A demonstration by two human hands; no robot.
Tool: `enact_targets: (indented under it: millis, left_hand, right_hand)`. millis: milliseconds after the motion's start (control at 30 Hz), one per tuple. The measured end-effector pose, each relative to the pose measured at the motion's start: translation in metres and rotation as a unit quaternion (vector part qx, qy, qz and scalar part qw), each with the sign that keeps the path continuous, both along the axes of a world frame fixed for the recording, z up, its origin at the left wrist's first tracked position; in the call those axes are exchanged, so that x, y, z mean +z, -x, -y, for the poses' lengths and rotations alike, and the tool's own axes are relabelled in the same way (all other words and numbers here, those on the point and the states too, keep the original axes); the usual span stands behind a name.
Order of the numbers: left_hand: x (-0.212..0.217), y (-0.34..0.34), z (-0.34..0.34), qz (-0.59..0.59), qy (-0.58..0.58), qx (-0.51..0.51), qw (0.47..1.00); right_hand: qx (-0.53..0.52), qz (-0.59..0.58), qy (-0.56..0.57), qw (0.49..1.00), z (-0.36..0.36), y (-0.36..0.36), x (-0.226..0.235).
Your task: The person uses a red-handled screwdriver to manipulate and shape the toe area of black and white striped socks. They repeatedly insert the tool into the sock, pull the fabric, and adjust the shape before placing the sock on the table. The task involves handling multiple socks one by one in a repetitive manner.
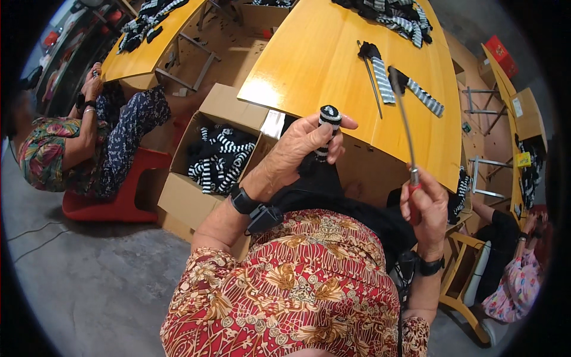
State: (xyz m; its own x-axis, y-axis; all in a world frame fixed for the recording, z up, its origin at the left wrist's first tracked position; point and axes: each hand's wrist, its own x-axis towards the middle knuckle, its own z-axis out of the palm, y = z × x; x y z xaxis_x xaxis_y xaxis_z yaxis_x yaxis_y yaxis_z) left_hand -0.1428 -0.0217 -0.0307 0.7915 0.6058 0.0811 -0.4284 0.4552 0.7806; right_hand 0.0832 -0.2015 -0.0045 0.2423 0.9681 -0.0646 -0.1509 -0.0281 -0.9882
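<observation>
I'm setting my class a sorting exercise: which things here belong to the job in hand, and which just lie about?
Likely part of the job:
striped knit, left hand
red-handled rod, right hand
knits in the cardboard box

Apparently just lying about:
red box
yellow packet

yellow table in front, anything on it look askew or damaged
Nothing looks plainly damaged. On the yellow table, two striped knit pieces lie at different angles, apart from the heap at its far end, with a thin rod loose beside one. That looks slightly untidy, nothing more.
</observation>
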Motion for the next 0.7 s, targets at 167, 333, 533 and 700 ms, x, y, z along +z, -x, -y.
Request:
enact_targets:
  millis: [167,333,533,700]
  left_hand:
    - [0.002,-0.004,-0.011,0.055,0.116,0.114,0.985]
    - [0.000,-0.013,-0.026,0.201,0.282,0.104,0.932]
    - [0.008,-0.024,-0.021,0.170,0.293,0.154,0.928]
    - [0.006,-0.024,-0.024,0.197,0.295,0.138,0.925]
  right_hand:
    - [0.058,0.047,0.048,0.996,0.024,0.010,0.005]
    - [0.065,0.156,-0.001,0.986,0.035,0.026,0.018]
    - [0.065,0.282,-0.019,0.957,0.022,0.032,0.008]
    - [0.055,0.308,-0.002,0.950,0.025,0.033,0.000]
